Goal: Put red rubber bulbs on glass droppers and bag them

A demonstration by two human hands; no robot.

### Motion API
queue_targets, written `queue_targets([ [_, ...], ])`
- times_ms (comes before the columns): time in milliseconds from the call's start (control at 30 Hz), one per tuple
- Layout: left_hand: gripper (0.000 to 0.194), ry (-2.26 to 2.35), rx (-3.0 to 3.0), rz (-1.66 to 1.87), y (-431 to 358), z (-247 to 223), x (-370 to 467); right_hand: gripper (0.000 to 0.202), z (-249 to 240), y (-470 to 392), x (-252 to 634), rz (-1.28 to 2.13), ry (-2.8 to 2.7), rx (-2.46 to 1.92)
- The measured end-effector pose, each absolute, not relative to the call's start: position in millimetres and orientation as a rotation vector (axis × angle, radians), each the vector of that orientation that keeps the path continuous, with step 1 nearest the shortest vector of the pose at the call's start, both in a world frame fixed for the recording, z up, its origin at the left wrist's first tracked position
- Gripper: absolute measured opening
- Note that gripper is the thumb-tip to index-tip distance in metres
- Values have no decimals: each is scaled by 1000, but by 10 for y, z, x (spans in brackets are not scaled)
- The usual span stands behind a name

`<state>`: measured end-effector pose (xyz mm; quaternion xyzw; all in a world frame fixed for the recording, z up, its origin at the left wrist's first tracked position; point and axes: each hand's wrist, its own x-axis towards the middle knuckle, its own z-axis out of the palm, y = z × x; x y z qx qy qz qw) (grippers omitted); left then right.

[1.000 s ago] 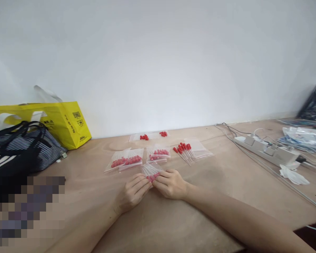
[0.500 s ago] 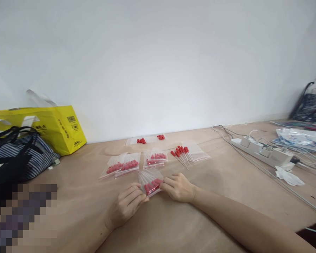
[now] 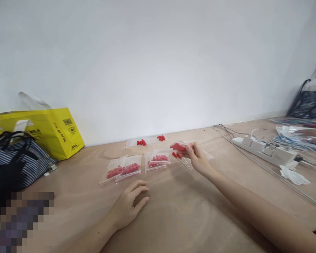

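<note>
My right hand (image 3: 197, 158) pinches a clear zip bag of red-bulbed droppers (image 3: 179, 146) and holds it up over the loose droppers (image 3: 177, 155), partly hiding them. My left hand (image 3: 130, 205) rests on the table with its fingers apart and nothing in them. Just beyond it lie filled zip bags: overlapping ones (image 3: 130, 169) at the left and another (image 3: 158, 161) nearer the middle, with red bulbs showing through the plastic. Farther back, a flat clear bag (image 3: 130, 143) has small red bulbs (image 3: 141, 142) on it, plus a second little cluster (image 3: 161, 138).
A yellow bag (image 3: 68, 133) and a striped bag (image 3: 39, 160) stand at the left. To the right are a white power strip (image 3: 263, 151) with plugs and cables, a crumpled white plastic piece (image 3: 295, 175) and plastic packs (image 3: 287, 135). A wall rises behind the table.
My right hand has lifted the filled bag off the table and carried it right and away, over the loose droppers. My left hand has let go of the bag and its fingers have spread.
</note>
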<state>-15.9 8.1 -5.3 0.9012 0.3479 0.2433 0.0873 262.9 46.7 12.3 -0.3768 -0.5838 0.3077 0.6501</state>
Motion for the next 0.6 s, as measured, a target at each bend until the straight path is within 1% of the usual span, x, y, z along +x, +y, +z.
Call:
queue_targets([
  [67, 15, 1045, 2668, 722, 83, -67, -159, 26, 106, 674, 2570, 525, -1432, -921],
  [167, 15, 1041, 2661, 727, 80, -76, -161, 22, 5, 955, 2398, 190, -1623, -1147],
  [200, 15, 1039, 2660, 724, 78, -75, -162, 21, -37, 1017, 2341, 141, -1656, -1188],
  [300, 16, 1039, 2653, 713, 63, -62, -162, 20, -128, 1082, 2245, 103, -1736, -1259],
  [400, 16, 1050, 2647, 697, 48, -45, -159, 26, -108, 1050, 2341, 55, -1792, -1394],
  [467, 16, 1053, 2647, 688, 45, -39, -155, 29, -35, 1060, 2528, 11, -1740, -1614],
  [500, 16, 1048, 2649, 693, 47, -38, -152, 31, 9, 1086, 2652, -12, -1613, -1885],
  [600, 16, 1026, 2661, 739, 55, -40, -143, 27, 110, 1238, 3080, 37, -1401, -2204],
])
